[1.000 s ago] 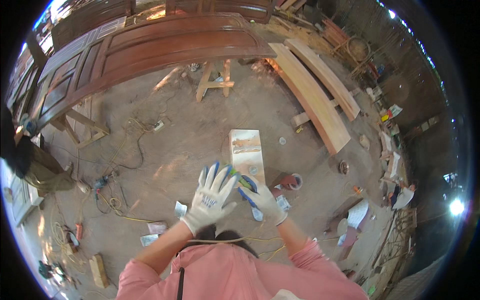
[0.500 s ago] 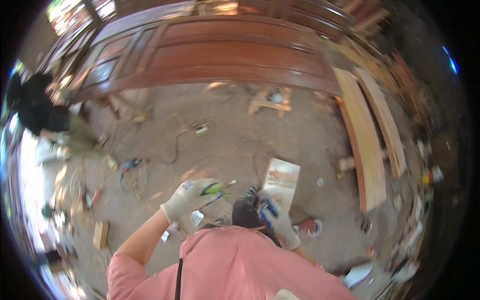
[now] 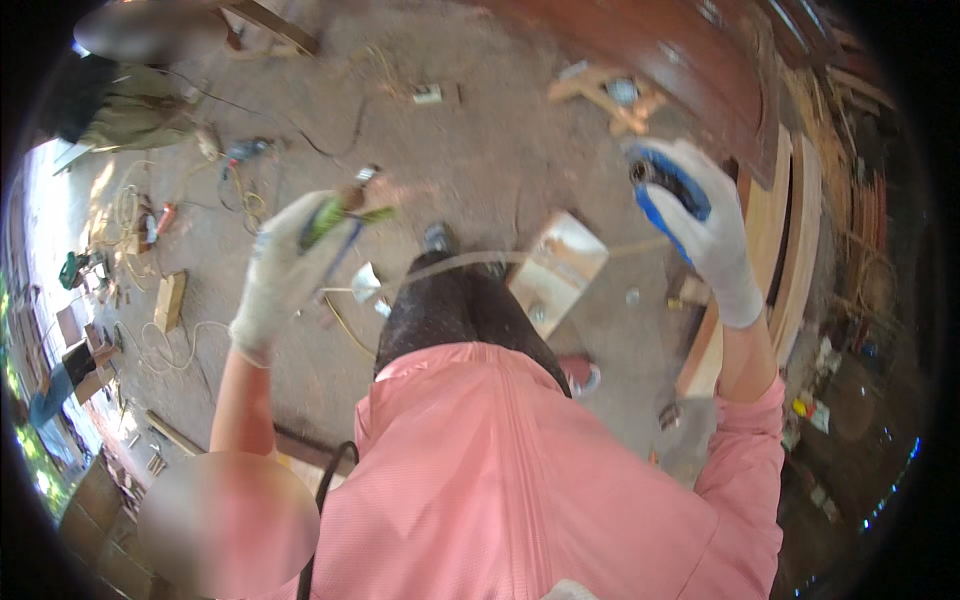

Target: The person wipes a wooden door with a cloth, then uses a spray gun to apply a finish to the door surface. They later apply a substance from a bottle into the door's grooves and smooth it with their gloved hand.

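Note:
My left hand (image 3: 280,265), in a pale work glove, is closed around a green tool (image 3: 322,222) with a brown part and a shiny metal end; blur hides its exact kind. A thin blue edge shows beside it. Raised at the right, my gloved right hand (image 3: 705,215) grips a blue and black rounded case (image 3: 672,192) that looks like a tape measure. A thin pale strip (image 3: 450,262) curves across between the two hands, above my legs. Its ends are blurred, so I cannot tell what it joins.
A whitish board with brown marks (image 3: 563,270) is by my feet. Long planks (image 3: 795,230) lie at the right, near a reddish-brown wooden panel (image 3: 690,60). A blue drill (image 3: 248,150), cords and a wood block (image 3: 170,300) are on the left floor. Another person (image 3: 135,110) is at far left.
My right hand has risen from near my body, out to the right, with the blue case. My left hand has shifted left and up with the green tool. The view has turned downward.

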Tool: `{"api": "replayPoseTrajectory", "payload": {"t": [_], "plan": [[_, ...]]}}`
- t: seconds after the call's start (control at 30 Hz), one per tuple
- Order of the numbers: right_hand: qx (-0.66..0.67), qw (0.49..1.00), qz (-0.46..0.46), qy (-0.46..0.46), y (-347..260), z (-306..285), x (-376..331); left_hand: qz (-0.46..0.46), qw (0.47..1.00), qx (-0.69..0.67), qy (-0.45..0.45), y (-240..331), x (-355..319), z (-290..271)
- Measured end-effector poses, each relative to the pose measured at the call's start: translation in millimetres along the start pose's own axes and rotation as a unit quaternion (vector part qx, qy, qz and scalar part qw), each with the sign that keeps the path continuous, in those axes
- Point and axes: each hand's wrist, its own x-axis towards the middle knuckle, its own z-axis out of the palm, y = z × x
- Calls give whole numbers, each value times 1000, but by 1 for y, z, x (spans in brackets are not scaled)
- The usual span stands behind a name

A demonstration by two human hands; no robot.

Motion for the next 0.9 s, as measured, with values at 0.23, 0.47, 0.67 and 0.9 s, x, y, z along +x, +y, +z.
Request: {"api": "replayPoseTrajectory", "payload": {"t": [0.23,0.47,0.67,0.9], "plan": [[57,993,49,-86,56,21,20,0,998,-32,-48,-57,35,17],[126,978,102,-133,70,33,35,55,995,10,-77,-52,66,19],[88,984,89,-130,70,41,31,43,990,14,-134,10,90,45],[70,978,111,-164,81,14,36,214,943,154,-203,100,120,84]]}}
